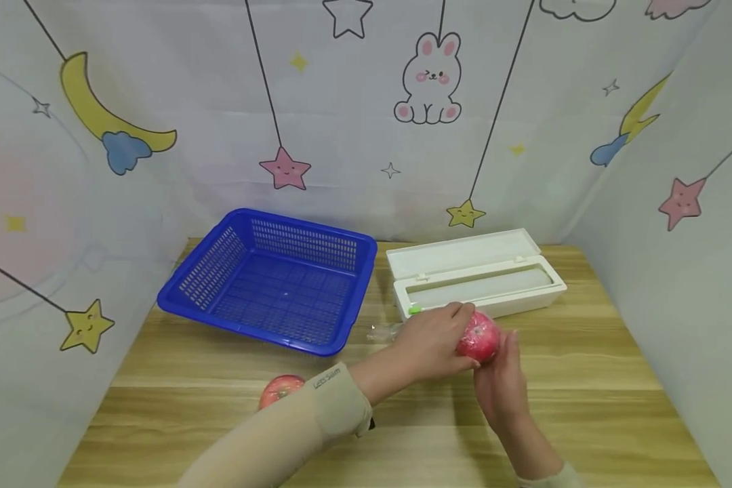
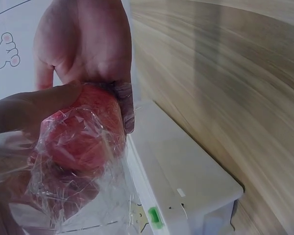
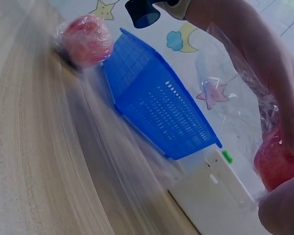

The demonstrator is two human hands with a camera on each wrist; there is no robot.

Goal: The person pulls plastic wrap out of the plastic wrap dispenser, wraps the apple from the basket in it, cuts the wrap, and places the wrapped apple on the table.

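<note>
A red apple with clear plastic wrap round it is held above the table between both hands. My left hand grips it from the left, the thumb lying along its near side. My right hand holds it from below and the right, with the fingers partly hidden by the fruit. Loose, crumpled cling film trails from the apple on the left-hand side in the left wrist view. A second wrapped apple sits on the table, partly hidden by the left sleeve in the head view.
Behind the hands stands a white cling film dispenser, lid raised, with a roll inside and a green slider at its left end. A blue plastic basket stands at the back left of the wooden table. Printed curtains enclose the table.
</note>
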